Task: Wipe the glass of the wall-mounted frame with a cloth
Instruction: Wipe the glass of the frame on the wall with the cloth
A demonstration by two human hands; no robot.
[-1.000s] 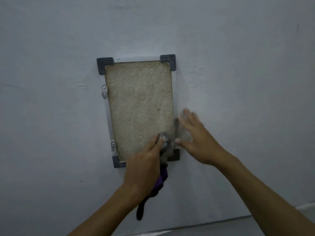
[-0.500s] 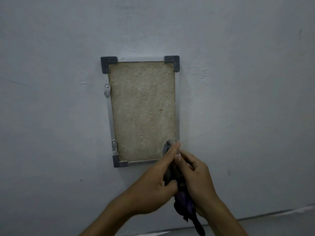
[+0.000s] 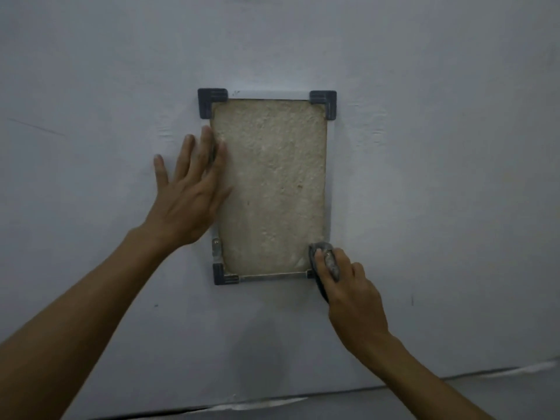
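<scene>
A rectangular frame [image 3: 268, 95] hangs on the pale wall, with dark corner caps and a rough beige panel [image 3: 272, 183] behind its glass. My left hand [image 3: 191, 189] lies flat with fingers straight over the frame's left edge, partly on the wall. My right hand [image 3: 348, 286] grips a bunched grey cloth [image 3: 325, 256] and presses it against the frame's lower right corner, hiding that corner cap.
Two small metal clips [image 3: 216, 248] sit on the frame's left side; the upper one is hidden by my left hand. The grey wall [image 3: 439, 147] surrounds the frame. The floor line [image 3: 303, 401] runs along the bottom.
The cloth passed from my left hand to my right. My left hand then moved up to the frame's left edge and flattened there. My right hand now holds the cloth at the lower right corner.
</scene>
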